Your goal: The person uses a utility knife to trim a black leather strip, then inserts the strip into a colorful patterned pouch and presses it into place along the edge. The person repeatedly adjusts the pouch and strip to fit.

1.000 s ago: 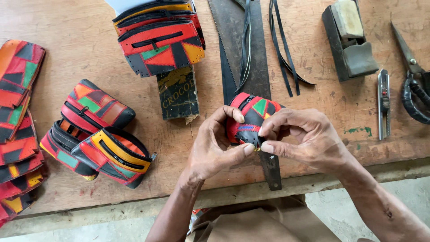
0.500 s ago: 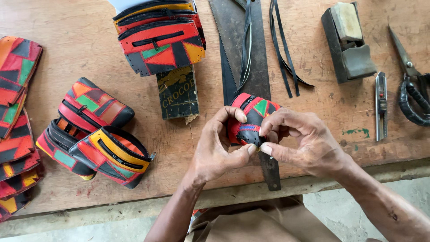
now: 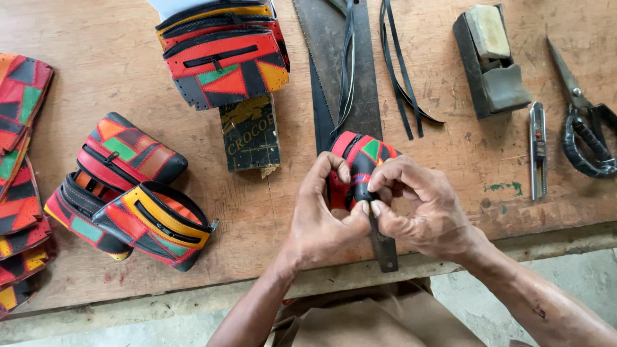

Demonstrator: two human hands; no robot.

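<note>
Red patchwork pouch (image 3: 360,160) pinched between left hand (image 3: 324,218), right hand (image 3: 418,209) fingers (image 3: 375,207).

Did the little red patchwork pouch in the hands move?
No. The red patchwork leather pouch stays over the grey metal saw blade, pinched by the left hand and right hand.

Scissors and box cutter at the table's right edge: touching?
Apart. The head view shows bare wood between the scissors and the box cutter.

Held pouch (image 3: 360,160) red-black patchwork with green triangle; pouches (image 3: 132,193) at the table's (image 3: 96,77) left edge red, orange, green, yellow, black patchwork.
</note>
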